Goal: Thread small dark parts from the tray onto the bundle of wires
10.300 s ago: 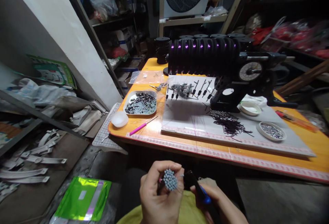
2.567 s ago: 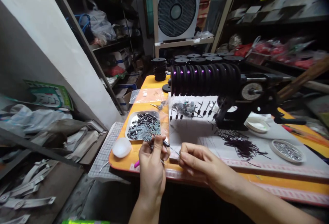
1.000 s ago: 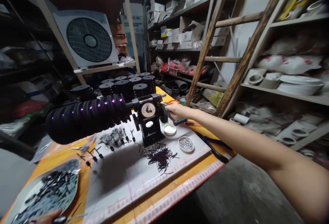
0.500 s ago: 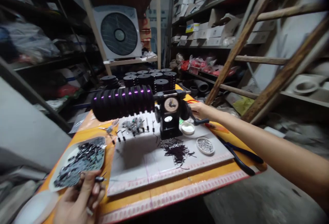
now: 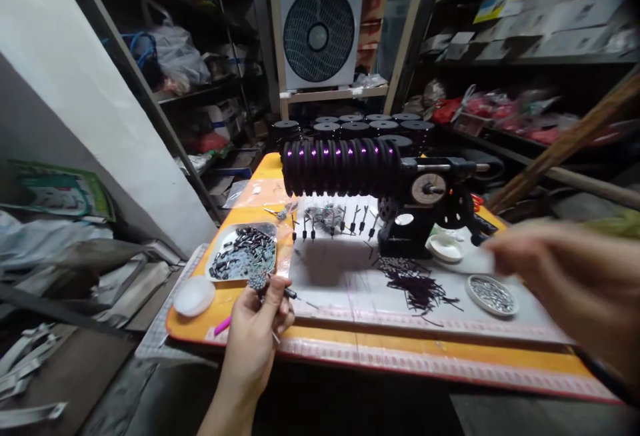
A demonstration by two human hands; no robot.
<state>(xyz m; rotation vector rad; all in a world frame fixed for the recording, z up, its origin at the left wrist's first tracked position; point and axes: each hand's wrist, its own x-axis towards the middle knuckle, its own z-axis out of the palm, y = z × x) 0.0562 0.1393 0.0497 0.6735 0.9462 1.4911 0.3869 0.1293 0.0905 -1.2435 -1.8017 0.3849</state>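
Half a second ago the right hand was stretched out to the crank of the black winding machine [image 5: 406, 239]. Now the right hand [image 5: 563, 283] has pulled back toward the body and hangs above the right end of the tabletop [image 5: 400, 357]. It touches nothing, so the machine stands unattended. The hand is a blur of motion, and it cannot be told whether its fingers are spread or closed.

The left hand [image 5: 256, 329] is near the front edge of the tabletop, fingers pressed together. It pinches a small bundle of grey-tipped pieces [image 5: 257, 281], which stands up above the thumb. A thin dark pin [image 5: 296, 296] sticks out from the same grip toward three o'clock.

- At eleven o'clock from the left hand, just beside the bundle, is a tray of small black and grey parts [image 5: 235, 264].
- At nine o'clock lies a white dome-shaped dish [image 5: 193, 295], with a pink tool [image 5: 223, 325] close below it.
- At one o'clock, on a white board [image 5: 345, 279], the winding machine carries a row of black spools with purple thread [image 5: 343, 167].
- In front of the machine are a heap of thin dark sticks [image 5: 417, 287] and a round dish of silvery bits [image 5: 491, 294], the dish just left of the right hand.
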